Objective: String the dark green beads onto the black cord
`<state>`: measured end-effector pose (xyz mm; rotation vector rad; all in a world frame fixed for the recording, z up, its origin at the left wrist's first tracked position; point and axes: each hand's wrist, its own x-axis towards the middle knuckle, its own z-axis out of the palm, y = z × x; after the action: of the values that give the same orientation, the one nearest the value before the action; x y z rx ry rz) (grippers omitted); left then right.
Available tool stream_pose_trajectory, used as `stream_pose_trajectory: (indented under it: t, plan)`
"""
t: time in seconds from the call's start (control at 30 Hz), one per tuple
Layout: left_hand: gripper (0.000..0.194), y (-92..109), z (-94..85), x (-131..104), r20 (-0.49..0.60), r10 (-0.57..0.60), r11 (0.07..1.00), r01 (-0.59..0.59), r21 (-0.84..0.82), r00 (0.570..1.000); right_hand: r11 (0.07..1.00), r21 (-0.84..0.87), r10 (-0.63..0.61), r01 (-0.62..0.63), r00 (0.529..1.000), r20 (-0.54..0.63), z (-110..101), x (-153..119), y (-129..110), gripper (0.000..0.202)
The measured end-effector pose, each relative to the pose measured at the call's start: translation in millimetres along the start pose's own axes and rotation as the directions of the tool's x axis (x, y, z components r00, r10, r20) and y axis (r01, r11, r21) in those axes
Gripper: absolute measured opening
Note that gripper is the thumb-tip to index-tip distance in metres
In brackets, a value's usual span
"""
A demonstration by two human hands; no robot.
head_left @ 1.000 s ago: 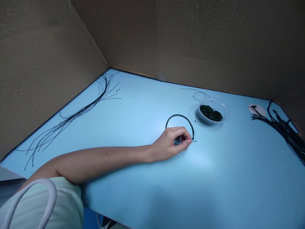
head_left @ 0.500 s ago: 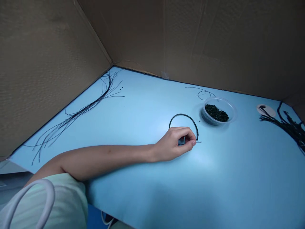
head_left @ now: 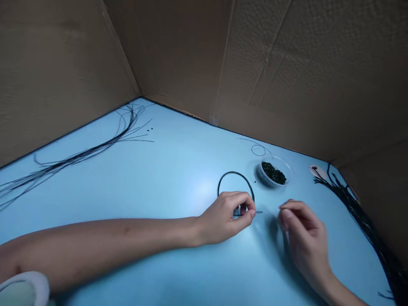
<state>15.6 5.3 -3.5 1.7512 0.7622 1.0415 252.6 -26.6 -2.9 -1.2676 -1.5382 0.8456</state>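
Note:
My left hand (head_left: pixel 228 217) rests low over the blue table, thumb and forefinger pinched on a dark beaded strand (head_left: pixel 236 173). The strand curves in a loop behind the hand, and a thin pair of cord ends (head_left: pixel 259 212) sticks out past the fingertips. My right hand (head_left: pixel 306 242) is raised over the table to the right, thumb and forefinger pressed together. Whatever may be between those fingertips is too small to make out. Beyond both hands stands a clear round tub (head_left: pixel 289 173) holding dark green beads (head_left: pixel 273 173).
A bundle of thin black cords (head_left: pixel 86 153) lies at the left. Dark beaded strands (head_left: pixel 353 208) lie along the right edge beside a pale round disc (head_left: pixel 318 171). A loose curled cord (head_left: pixel 258 150) is near the back. Cardboard walls (head_left: pixel 178 55) enclose the table.
My right hand has come into view from the lower right. My left hand keeps its pinch on the beaded strand. The whole view has shifted and tilted.

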Motion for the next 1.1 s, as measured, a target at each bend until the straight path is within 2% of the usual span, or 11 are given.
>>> stream_pose_trajectory:
  t: [0.1, 0.17, 0.37, 0.7, 0.9, 1.1]
  plan:
    - [0.011, -0.2, -0.2, -0.9, 0.022, 0.032, 0.999, -0.031, -0.043, 0.999, 0.996, 0.054, 0.061, -0.064, 0.996, 0.063, 11.1, 6.4, 2.7, 0.010]
    - [0.012, -0.9, 0.0, -0.9, 0.017, 0.032, 0.997, -0.031, -0.065, 0.999, 0.997, 0.062, 0.049, -0.055, 0.994, 0.102, 15.1, 11.0, 4.7, 0.009]
    - [0.008, -0.1, -0.4, 0.7, 0.057, -0.014, 0.999, 0.016, -0.043, 0.998, 1.000, 0.027, 0.005, -0.010, 0.984, 0.177, 9.4, 10.7, 9.6, 0.008]
    - [0.010, 6.0, -0.9, 3.4, 0.094, -0.033, 0.999, 0.035, -0.016, 0.995, 0.993, -0.022, -0.116, 0.118, 0.988, 0.098, 7.6, 8.8, 6.1, 0.010]
    - [0.010, 7.9, -2.4, 2.8, 0.105, -0.056, 0.998, 0.057, -0.005, 0.993, 0.988, -0.021, -0.151, 0.155, 0.981, 0.118, 5.9, 8.1, 7.1, 0.013]
    - [0.009, 5.0, -1.7, 2.1, 0.105, -0.052, 0.999, 0.053, -0.012, 0.993, 0.990, -0.024, -0.133, 0.138, 0.982, 0.138, 5.7, 8.7, 6.0, 0.013]
